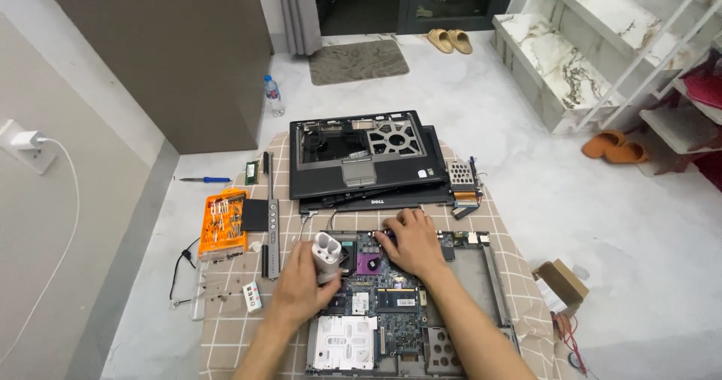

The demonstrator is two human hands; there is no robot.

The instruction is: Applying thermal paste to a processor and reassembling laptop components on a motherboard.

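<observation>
A smooth grey plastic cylinder (326,256) was gripped by the left hand (301,290); the right hand's (410,244) spread fingers were pressed flat on the green motherboard (387,293).

A pale grey tool (326,257) was gripped over a dark blue circuit board (391,290) bearing a purple chip (369,263). A beige checked cloth (241,327) was spread beneath; an orange bit case (222,223) and black laptop casing (361,154) were laid nearby.
</observation>
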